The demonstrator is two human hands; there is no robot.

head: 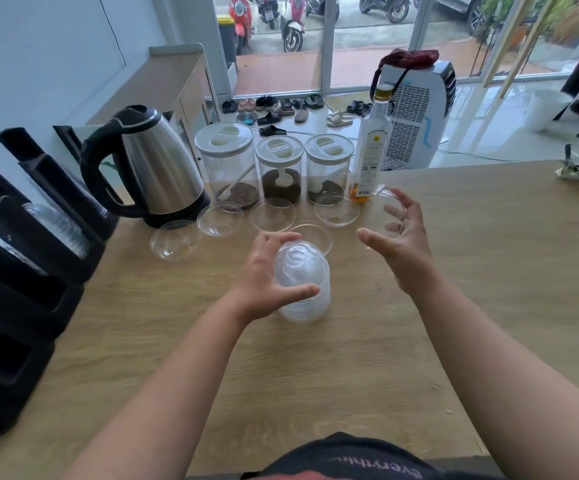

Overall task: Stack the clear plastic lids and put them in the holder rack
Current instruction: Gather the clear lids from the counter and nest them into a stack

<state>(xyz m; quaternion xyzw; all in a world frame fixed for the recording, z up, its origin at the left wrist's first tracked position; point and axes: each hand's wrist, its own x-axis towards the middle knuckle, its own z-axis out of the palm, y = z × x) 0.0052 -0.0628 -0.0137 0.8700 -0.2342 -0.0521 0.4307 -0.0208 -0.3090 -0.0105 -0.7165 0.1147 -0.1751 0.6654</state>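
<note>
Two hands raised, left hand (263, 271) gripping stack (303, 285)

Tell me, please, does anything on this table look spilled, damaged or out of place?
Nothing looks spilled or damaged. Loose clear lids lie spread on the wooden table before the three jars, not yet stacked. The left hand grips the lid stack; the right hand holds one lid.

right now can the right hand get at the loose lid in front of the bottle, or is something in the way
Probably not yet. The right hand already holds a clear lid in its curled fingers. The loose lid by the bottle lies uncovered just to its left, so only that full grip hinders it.
</note>
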